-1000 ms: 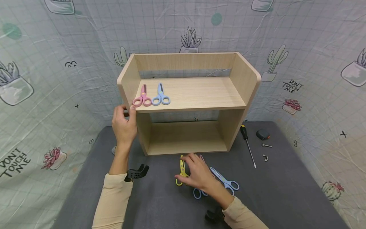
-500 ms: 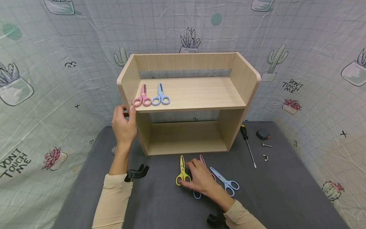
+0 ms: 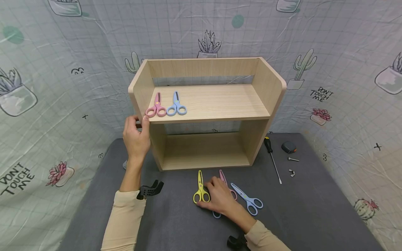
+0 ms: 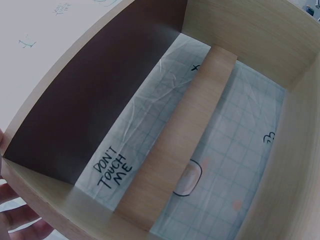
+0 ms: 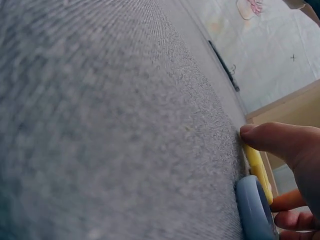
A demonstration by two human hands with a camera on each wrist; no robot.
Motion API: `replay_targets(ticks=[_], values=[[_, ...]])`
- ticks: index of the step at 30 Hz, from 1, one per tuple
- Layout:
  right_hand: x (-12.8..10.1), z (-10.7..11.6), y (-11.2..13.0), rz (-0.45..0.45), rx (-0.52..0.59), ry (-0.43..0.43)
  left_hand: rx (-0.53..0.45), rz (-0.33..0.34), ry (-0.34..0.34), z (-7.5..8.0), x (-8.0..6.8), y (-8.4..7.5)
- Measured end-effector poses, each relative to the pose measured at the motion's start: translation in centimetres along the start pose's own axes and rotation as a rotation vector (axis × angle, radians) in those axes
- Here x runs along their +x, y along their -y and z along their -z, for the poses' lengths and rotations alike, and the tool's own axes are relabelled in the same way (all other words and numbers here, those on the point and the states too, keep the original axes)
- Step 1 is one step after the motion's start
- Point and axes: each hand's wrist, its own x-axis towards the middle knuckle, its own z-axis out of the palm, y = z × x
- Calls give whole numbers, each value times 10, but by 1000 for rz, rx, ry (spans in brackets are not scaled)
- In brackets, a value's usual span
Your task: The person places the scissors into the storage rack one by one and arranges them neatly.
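So my left hand (image 3: 136, 137) has its fingers and thumb curled on the front left edge of the wooden shelf unit (image 3: 207, 108), I'd guess to steady it on the grey mat (image 3: 176, 223), and the pink scissors (image 3: 156, 106) and blue scissors (image 3: 177, 105) lie side by side at the left end of the top board, leaving most of that board free to their right. My right hand (image 3: 220, 200) lies low on the mat in front of the shelf, thumb touching the yellow scissors (image 3: 200, 190), which lie flat just left of it beside more scissors; whether the fingers pinch them I can't tell. The screwdriver (image 3: 272, 158) and small bits sit well apart on the right, out of the way.
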Motion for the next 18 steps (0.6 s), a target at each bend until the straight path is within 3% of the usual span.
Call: replay_targets(ticks=[6, 12, 18], values=[[1, -6, 2, 12, -72, -16, -1, -1, -1, 0, 0, 0], [2, -9, 7, 28, -198, -98, 9, -3, -5, 0, 0, -1], [4, -10, 14, -5, -205, -91, 11, -6, -5, 0, 0, -1]])
